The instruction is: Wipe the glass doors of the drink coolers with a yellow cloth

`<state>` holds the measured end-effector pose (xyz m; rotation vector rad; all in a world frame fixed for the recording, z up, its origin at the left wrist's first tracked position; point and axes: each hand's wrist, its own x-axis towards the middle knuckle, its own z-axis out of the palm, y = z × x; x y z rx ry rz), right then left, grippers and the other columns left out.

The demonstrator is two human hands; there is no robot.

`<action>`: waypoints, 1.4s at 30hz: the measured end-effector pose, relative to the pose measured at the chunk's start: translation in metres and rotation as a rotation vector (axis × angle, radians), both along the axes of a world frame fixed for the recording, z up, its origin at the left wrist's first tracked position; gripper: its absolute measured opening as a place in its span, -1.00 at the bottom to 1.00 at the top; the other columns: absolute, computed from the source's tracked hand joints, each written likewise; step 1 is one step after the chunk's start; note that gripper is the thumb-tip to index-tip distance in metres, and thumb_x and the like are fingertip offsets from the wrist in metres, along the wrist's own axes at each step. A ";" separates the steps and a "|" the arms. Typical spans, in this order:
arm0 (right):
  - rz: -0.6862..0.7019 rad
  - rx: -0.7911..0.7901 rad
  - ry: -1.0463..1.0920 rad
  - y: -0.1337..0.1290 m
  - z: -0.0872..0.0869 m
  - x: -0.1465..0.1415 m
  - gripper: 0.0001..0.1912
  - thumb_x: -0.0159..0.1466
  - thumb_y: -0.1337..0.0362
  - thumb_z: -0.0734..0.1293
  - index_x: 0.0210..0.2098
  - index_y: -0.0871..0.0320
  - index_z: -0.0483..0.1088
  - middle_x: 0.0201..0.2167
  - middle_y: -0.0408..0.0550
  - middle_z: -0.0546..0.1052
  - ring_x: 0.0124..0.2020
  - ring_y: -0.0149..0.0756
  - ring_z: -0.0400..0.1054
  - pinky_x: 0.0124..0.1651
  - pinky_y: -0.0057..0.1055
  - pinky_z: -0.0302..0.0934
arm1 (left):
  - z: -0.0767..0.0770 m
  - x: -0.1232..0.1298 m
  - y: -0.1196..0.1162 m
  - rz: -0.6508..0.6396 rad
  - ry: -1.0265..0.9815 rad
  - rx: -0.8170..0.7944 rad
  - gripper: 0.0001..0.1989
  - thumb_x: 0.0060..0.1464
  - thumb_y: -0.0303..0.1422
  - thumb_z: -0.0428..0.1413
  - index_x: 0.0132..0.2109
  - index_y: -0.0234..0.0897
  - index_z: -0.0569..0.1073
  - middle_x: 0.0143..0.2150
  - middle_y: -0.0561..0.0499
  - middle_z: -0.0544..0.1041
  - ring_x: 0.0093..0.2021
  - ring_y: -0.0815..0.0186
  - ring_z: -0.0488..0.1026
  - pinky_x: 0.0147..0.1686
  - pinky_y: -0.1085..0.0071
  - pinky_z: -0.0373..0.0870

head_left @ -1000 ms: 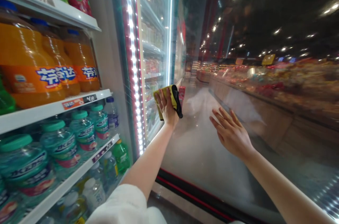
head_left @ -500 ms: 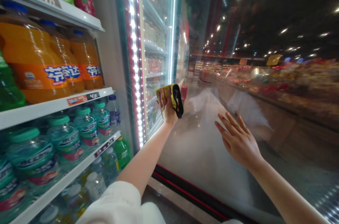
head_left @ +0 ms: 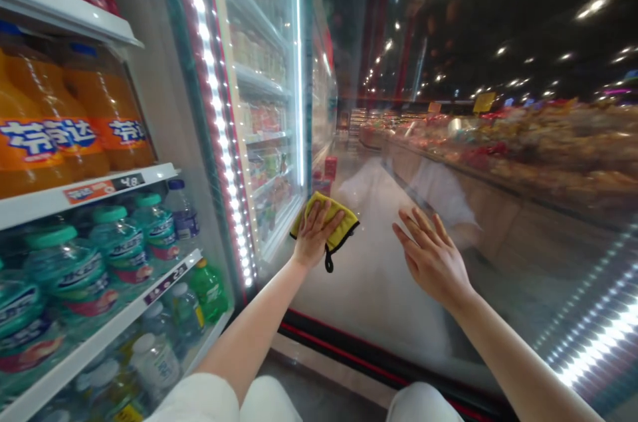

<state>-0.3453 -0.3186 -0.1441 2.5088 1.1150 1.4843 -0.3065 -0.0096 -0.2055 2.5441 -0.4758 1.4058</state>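
My left hand (head_left: 315, 236) presses a yellow cleaning cloth (head_left: 343, 228) with black edging and a hanging loop against a large glass door (head_left: 369, 302). The fingers lie over the folded cloth, near the lower left part of the glass. My right hand (head_left: 433, 259) is open with nothing in it, fingers stretched up, in front of the same glass to the right of the cloth. Whether its palm touches the pane I cannot tell. A faint reflection of a person in white shows in the glass.
On the left, a lit cooler holds orange soda bottles (head_left: 74, 123), teal-capped bottles (head_left: 117, 242) and a green bottle (head_left: 209, 289) on shelves with price strips (head_left: 102, 191). A bright LED strip (head_left: 214, 96) runs up the cooler's frame. The door's dark lower edge (head_left: 343, 349) crosses below my hands.
My left hand has moved down with the cloth, which now lies spread flatter on the glass. My right hand stays open, slightly further left in view. The view has shifted right.
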 end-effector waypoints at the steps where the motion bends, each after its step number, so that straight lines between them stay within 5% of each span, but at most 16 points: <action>1: -0.005 0.012 -0.001 -0.004 0.002 0.000 -0.54 0.38 0.44 0.23 0.24 0.16 0.40 0.38 0.12 0.33 0.46 -0.01 0.09 0.47 0.13 0.02 | 0.010 0.002 -0.010 0.024 -0.014 -0.085 -0.48 0.34 -0.46 -0.04 0.36 0.01 0.37 0.48 -0.01 0.25 0.52 -0.01 0.03 0.47 -0.10 -0.02; 6: -0.017 0.137 -0.004 -0.018 0.019 0.002 -0.47 0.38 0.44 0.24 0.32 0.12 0.33 0.39 0.14 0.31 0.49 0.04 0.01 0.46 0.21 0.01 | 0.059 0.006 -0.096 0.051 -0.056 -0.293 -0.34 0.30 -0.39 0.06 0.48 -0.03 0.14 0.59 -0.03 -0.08 0.56 -0.13 -0.27 0.46 -0.23 -0.12; 11: 0.120 0.359 -0.053 -0.019 0.019 -0.001 -0.35 0.38 0.50 0.20 0.42 0.01 0.20 0.39 0.10 0.33 0.45 0.04 0.12 0.39 0.14 0.19 | 0.048 -0.009 -0.156 -0.115 0.062 -0.174 -0.14 0.23 -0.40 0.11 0.55 -0.15 -0.13 0.59 -0.20 -0.34 0.55 -0.20 -0.41 0.43 -0.32 -0.21; 15: 0.359 0.472 -0.088 -0.004 0.012 -0.003 -0.31 0.38 0.52 0.20 0.44 -0.05 0.16 0.32 0.09 0.42 0.31 -0.08 0.35 0.27 -0.07 0.38 | 0.041 -0.024 -0.147 -0.458 0.174 -0.195 0.17 0.10 -0.25 0.20 0.52 -0.29 -0.49 0.57 -0.27 -0.50 0.53 -0.22 -0.49 0.43 -0.32 -0.23; 18: 0.394 0.492 0.005 0.019 0.009 0.001 -0.34 0.41 0.50 0.16 0.45 0.02 0.15 0.29 0.15 0.45 0.30 -0.10 0.37 0.23 -0.09 0.42 | 0.046 -0.031 -0.120 -0.698 0.212 -0.298 -0.03 0.21 -0.35 0.07 0.54 -0.18 -0.38 0.59 -0.14 -0.39 0.56 -0.03 -0.38 0.48 -0.13 -0.21; 20: 0.340 0.495 0.047 0.039 0.008 0.006 -0.37 0.42 0.47 0.14 0.45 0.10 0.13 0.34 0.20 0.38 0.38 -0.05 0.26 0.26 -0.04 0.38 | 0.049 -0.034 -0.102 -0.741 0.222 -0.387 -0.17 0.26 -0.44 -0.04 0.55 -0.11 -0.23 0.60 -0.08 -0.27 0.57 0.09 -0.25 0.49 0.01 -0.10; 25: 0.056 0.468 0.016 0.081 -0.007 0.015 -0.43 0.42 0.27 0.26 0.41 0.12 0.22 0.44 0.17 0.24 0.50 0.14 -0.04 0.40 0.19 0.11 | 0.041 -0.040 -0.075 -0.449 0.133 -0.270 -0.32 0.33 -0.55 -0.13 0.51 -0.07 0.03 0.57 -0.08 0.00 0.54 0.18 -0.04 0.47 0.06 0.04; 30: -0.008 0.265 -0.073 0.046 -0.026 0.017 -0.50 0.39 0.31 0.32 0.30 -0.05 0.38 0.40 0.01 0.33 0.44 0.01 0.15 0.50 0.07 -0.11 | 0.019 -0.048 -0.066 -0.101 0.035 -0.158 -0.26 0.31 -0.58 -0.11 0.54 -0.11 -0.11 0.57 -0.16 -0.07 0.56 0.11 -0.19 0.46 -0.05 0.04; 35: -0.110 0.353 -0.150 0.014 -0.010 0.023 -0.50 0.36 0.41 0.30 0.24 -0.10 0.44 0.38 0.02 0.35 0.44 0.08 0.13 0.48 0.24 -0.20 | 0.008 -0.058 -0.068 0.005 0.056 -0.071 -0.15 0.28 -0.60 -0.06 0.55 -0.09 -0.29 0.57 -0.18 -0.06 0.55 0.08 -0.20 0.45 -0.14 0.00; 39: -0.122 0.466 -0.143 0.057 0.000 0.029 -0.47 0.38 0.25 0.32 0.33 0.00 0.35 0.45 0.18 0.20 0.47 0.22 0.02 0.44 0.34 -0.18 | 0.005 -0.061 -0.075 0.083 0.037 -0.129 -0.11 0.27 -0.60 -0.05 0.54 -0.14 -0.36 0.57 -0.23 -0.09 0.55 0.04 -0.22 0.44 -0.20 0.00; 42: -0.043 0.309 -0.109 0.077 -0.021 0.026 -0.46 0.40 0.19 0.32 0.35 0.00 0.32 0.41 0.13 0.29 0.44 0.09 0.11 0.48 0.18 -0.22 | 0.002 -0.062 -0.079 0.111 0.035 -0.149 -0.11 0.26 -0.62 -0.06 0.54 -0.14 -0.37 0.56 -0.23 -0.09 0.55 0.04 -0.22 0.44 -0.21 0.01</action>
